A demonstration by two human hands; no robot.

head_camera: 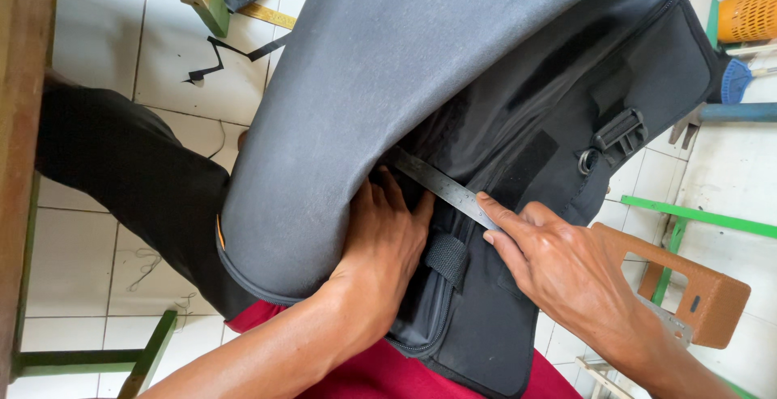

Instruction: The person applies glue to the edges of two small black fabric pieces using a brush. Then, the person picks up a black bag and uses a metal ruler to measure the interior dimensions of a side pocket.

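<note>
One dark grey bag lies across the person's lap, its big flap lifted and folded over toward the left, and one steel ruler lies slantwise on the inside of it. Two hands are at work. The left hand reaches up under the edge of the flap, palm down, its fingers spread and pressed flat on the dark lining just below the ruler's upper end; it grips nothing. The right hand rests on the bag's inner panel, its forefinger stretched out so that the tip presses on the ruler's lower end, while the other fingers curl loosely and hold nothing. The ruler thus runs between the two hands, beside a zip line. One black plastic buckle sits on the bag further up, and one small black strap loop lies between the wrists. A brown wooden stool stands on the white tiled floor to the right.
</note>
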